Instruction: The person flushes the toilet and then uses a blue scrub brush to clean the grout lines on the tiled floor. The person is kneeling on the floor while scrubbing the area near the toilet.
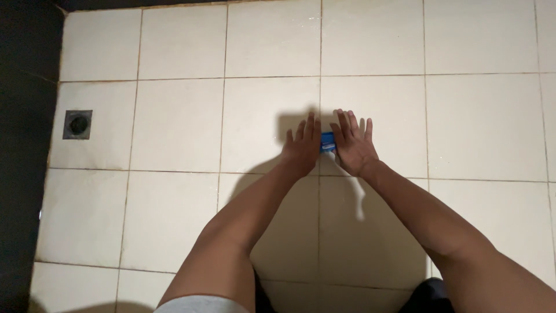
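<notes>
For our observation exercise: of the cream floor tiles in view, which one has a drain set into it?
The floor tile at the far left, beside the dark wall. It alone holds the small square drain; the others are plain.

A small blue and white package (pixel 328 143) is being pressed flat on the pale tiled floor (pixel 174 127). It is being covered on both sides by the left hand (pixel 302 149) and the right hand (pixel 352 145), so its shape cannot be told.
</notes>
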